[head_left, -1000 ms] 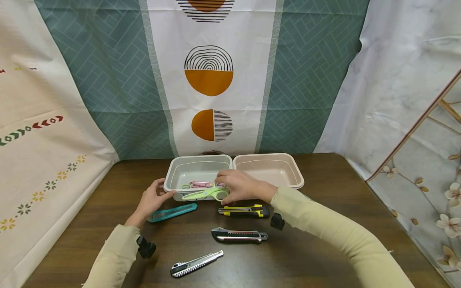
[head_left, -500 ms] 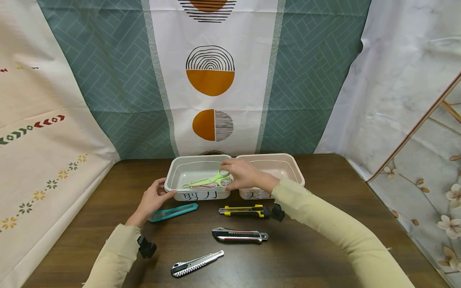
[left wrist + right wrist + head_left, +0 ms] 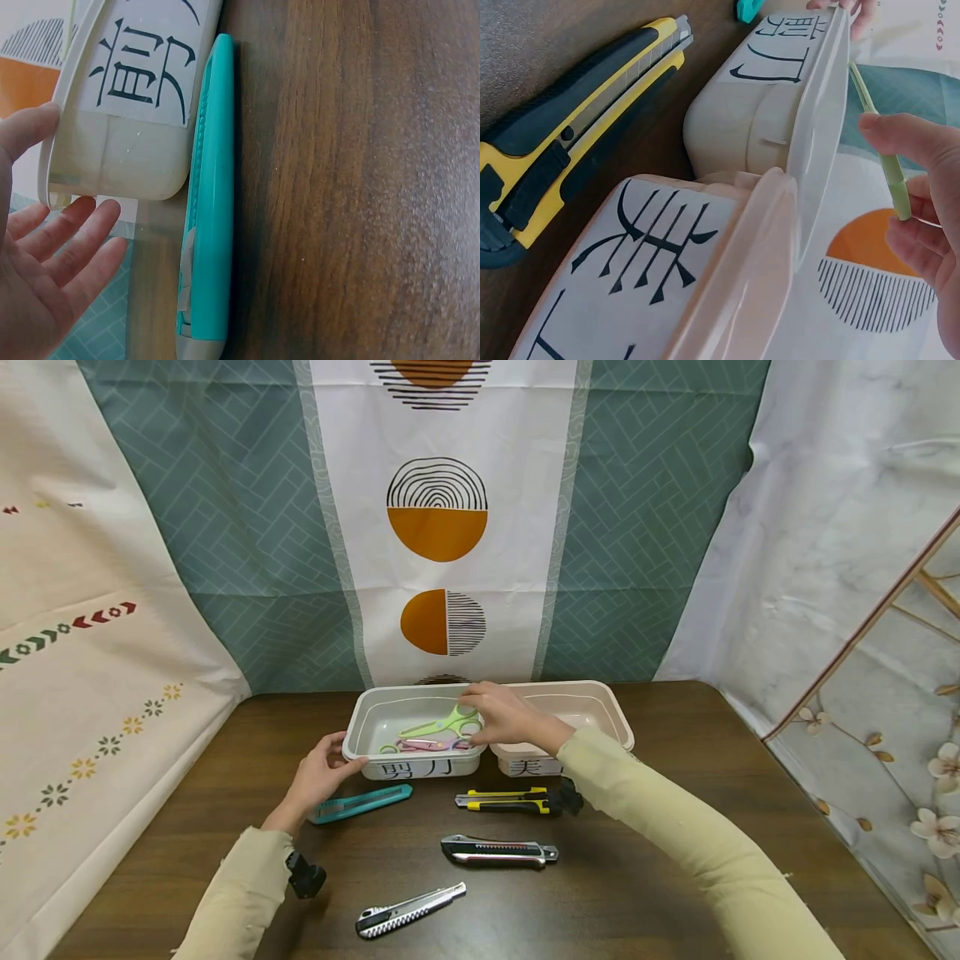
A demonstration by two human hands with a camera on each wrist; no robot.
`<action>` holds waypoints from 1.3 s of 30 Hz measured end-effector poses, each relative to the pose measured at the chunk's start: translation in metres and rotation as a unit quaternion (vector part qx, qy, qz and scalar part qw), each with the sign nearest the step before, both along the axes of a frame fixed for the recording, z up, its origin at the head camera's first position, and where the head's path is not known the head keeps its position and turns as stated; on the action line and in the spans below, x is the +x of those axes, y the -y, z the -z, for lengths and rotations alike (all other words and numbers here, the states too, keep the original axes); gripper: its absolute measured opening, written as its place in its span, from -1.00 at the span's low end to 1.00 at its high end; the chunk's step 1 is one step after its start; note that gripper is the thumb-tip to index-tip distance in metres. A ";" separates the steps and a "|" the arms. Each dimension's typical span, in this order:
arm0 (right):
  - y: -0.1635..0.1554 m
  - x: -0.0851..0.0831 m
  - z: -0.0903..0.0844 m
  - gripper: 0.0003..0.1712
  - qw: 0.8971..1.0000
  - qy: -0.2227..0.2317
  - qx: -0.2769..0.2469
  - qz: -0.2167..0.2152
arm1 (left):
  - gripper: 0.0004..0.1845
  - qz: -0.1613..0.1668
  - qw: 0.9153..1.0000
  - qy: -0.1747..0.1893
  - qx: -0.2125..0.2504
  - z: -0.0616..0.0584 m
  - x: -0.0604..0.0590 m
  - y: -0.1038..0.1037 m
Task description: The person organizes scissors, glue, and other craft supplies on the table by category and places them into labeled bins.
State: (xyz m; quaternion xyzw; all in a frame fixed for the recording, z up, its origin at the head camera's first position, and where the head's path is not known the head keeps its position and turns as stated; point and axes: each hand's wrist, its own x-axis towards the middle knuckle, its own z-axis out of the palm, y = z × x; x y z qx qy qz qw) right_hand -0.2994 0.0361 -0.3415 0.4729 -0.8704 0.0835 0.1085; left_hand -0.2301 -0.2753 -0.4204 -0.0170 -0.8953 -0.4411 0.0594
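- Holding green scissors [image 3: 438,724] by the handle end, the right hand [image 3: 504,717] pinches them between thumb and fingers [image 3: 907,142] above the inside of the grey tub [image 3: 360,727], their blades pointing toward 8 o'clock
- Under the green scissors, a pink pair of scissors [image 3: 422,745] lies on the tub's floor
- The left hand [image 3: 321,774] rests with relaxed, straight fingers against the tub's near left corner at 9 o'clock, thumb touching the rim; it grips nothing
- The grey tub has a label with black characters [image 3: 416,769] on its front wall and stands in the middle of the table [image 3: 675,827], touching a pink tub [image 3: 600,710] at its 3 o'clock side; that one also has a label on its front
- A teal box cutter [image 3: 360,802] lies on the table just beside the left hand, at 6 o'clock from the grey tub's left corner, and in the left wrist view runs along the tub's front wall
- A yellow and black box cutter [image 3: 508,800] lies at 6 o'clock from the seam between the two tubs, close under the right forearm
- Nearer the person, a dark box cutter with a silver edge [image 3: 498,850] lies alone, and a silver box cutter [image 3: 410,910] lies at 7 o'clock from it, well apart from the tubs
- Patterned cloths [image 3: 435,527] hang behind the table at 12 o'clock
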 end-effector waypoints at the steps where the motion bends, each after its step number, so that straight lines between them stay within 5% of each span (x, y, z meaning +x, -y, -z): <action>1: 0.001 -0.001 0.001 -0.32 1.000 0.001 0.000 0.002 | -0.28 0.001 1.000 -0.001 0.001 0.000 0.000 0.000; 39: 0.019 -0.017 0.037 -0.39 0.998 0.051 -0.015 0.019 | -0.27 0.000 1.000 0.000 0.010 0.003 0.001 0.001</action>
